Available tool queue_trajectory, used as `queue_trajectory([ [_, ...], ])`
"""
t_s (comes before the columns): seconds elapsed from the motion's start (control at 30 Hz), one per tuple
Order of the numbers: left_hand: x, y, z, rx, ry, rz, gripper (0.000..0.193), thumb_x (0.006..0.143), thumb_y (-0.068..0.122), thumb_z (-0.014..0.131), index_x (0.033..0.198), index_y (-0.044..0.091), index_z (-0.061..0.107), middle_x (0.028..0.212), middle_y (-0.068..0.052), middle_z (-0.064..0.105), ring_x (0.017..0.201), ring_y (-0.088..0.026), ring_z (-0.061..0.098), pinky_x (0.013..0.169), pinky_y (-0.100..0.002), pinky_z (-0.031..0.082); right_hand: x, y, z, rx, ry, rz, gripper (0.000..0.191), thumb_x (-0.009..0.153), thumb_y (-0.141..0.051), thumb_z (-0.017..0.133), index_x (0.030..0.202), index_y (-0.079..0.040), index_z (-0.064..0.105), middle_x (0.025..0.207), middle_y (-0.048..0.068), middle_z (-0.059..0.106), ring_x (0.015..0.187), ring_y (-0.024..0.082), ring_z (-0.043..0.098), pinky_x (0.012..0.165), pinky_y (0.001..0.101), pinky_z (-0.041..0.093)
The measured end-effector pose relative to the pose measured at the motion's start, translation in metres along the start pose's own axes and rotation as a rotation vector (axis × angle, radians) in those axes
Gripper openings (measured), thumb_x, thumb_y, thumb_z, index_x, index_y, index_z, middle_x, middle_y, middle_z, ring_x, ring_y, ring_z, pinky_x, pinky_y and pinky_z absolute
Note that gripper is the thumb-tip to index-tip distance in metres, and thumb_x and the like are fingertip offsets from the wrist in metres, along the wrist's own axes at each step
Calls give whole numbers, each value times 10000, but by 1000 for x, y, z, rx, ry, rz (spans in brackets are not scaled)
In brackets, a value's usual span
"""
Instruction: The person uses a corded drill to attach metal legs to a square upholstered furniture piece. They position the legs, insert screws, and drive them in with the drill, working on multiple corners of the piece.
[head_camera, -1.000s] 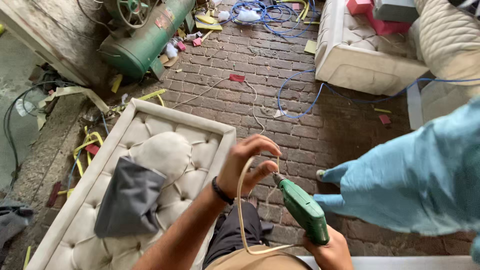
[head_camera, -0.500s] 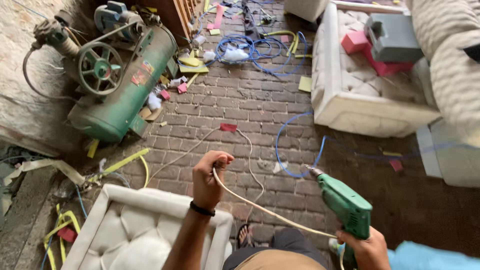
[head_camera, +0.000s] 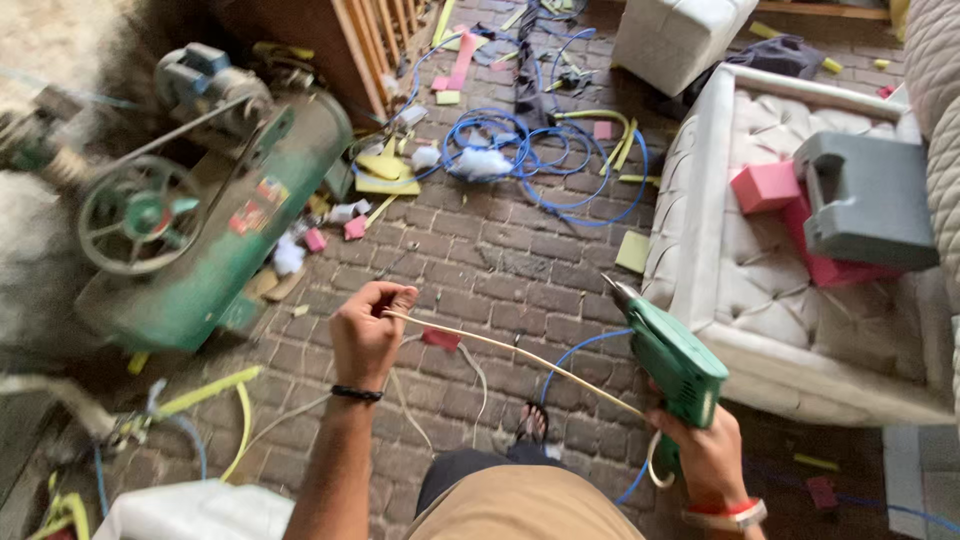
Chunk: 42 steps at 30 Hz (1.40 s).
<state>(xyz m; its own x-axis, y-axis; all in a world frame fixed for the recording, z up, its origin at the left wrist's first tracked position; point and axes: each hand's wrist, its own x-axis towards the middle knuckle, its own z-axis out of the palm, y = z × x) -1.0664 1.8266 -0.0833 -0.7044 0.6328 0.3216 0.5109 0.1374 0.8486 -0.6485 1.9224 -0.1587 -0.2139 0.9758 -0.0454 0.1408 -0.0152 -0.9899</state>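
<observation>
Drill now raised, cord pulled taut
Left hand (head_camera: 368, 332) pinches the pale cord (head_camera: 520, 358); right hand (head_camera: 708, 457) clamped on green drill (head_camera: 672, 358); compressor (head_camera: 190, 225) nearer.

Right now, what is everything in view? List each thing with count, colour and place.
drill: one, green, in the right hand.
cord: one, pale, stretched from the left hand to the drill.
air compressor: one, green, on the floor at left.
hose: one, blue, coiled on the bricks at top centre.
tufted cushion panel: one, off-white, at right.
case: one, grey, on the panel.
foam blocks: pink, on the panel; count unclear.
scraps: many, yellow and pink, scattered on the floor.
left hand: pinching the cord.
right hand: gripping the drill.
</observation>
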Motion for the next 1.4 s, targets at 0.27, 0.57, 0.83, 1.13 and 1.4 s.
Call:
queue_trajectory([
  [0.27, 211, -52, 120, 144, 151, -226, 233, 822, 282, 851, 924, 85, 780, 760, -64, 763, 693, -157, 721, 637, -303, 539, 284, -57, 48, 45, -37, -9, 356, 787, 2, 724, 1141, 40, 735, 822, 92, 731, 718, 166, 658, 648, 301, 524],
  [0.57, 506, -229, 271, 457, 306, -392, 346, 806, 357, 916, 957, 77, 778, 891, -101, 765, 796, -229, 720, 698, -363, 545, 589, -73, 97, -73, 145, -179, 324, 827, 0, 700, 1145, 63, 706, 906, 109, 736, 781, 172, 694, 703, 307, 566],
  [0.83, 764, -232, 467, -1113, 0, -1096, 480, 923, 519, 643, 1119, 80, 651, 1166, -200, 670, 1147, -396, 605, 948, -556, 419, 816, -71, 135, 113, 177, -130, 360, 822, 14, 710, 1176, 71, 686, 932, 123, 717, 797, 181, 684, 709, 309, 555],
  [1.13, 1032, -193, 664, -1263, 3, -981, 614, 1026, 597, 412, 1089, 31, 644, 1317, -267, 604, 1328, -417, 515, 1196, -629, 266, 1188, -54, 195, 161, -15, -140, 314, 775, 38, 714, 1088, 61, 726, 891, 73, 722, 776, 161, 670, 700, 307, 548],
  [1.4, 1236, -200, 750, -1213, 46, -803, 585, 1016, 588, 367, 1112, 85, 651, 1259, -160, 664, 1330, -358, 524, 1213, -565, 246, 1456, -100, 250, 187, -178, -100, 309, 760, 39, 702, 1066, 53, 734, 842, 75, 714, 732, 158, 668, 675, 300, 555],
])
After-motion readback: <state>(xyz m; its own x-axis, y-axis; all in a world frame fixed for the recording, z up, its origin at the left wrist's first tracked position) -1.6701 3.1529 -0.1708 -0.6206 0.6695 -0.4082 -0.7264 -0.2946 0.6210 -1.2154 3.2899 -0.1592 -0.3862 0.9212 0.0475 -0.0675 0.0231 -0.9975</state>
